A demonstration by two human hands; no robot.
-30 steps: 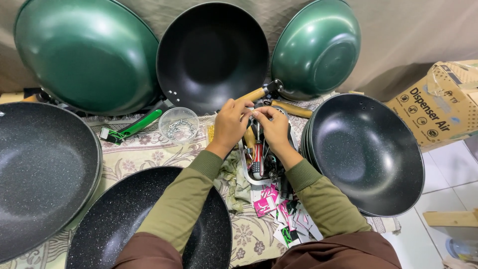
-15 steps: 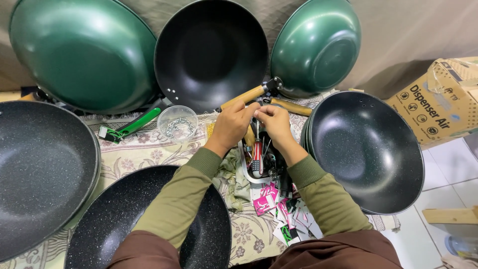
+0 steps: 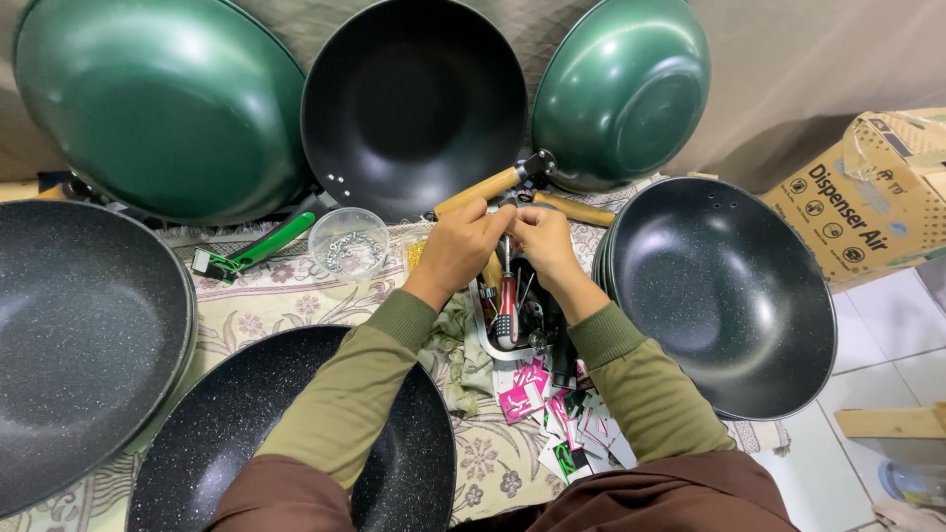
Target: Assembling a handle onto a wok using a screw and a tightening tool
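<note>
We are holding our left hand (image 3: 461, 244) and right hand (image 3: 540, 236) together over a wooden handle (image 3: 480, 191) that is sticking out from the small green pan (image 3: 623, 91), the fingers of both curling closed around something small where the fingertips are meeting, though we cannot quite tell what it is. Just below the hands a red-handled screwdriver (image 3: 506, 307) is lying among loose tools, and a clear plastic cup of small metal parts (image 3: 348, 242) is sitting to the left on the flowered cloth (image 3: 286, 296), with dark speckled pans (image 3: 724, 286) ringing us.
</note>
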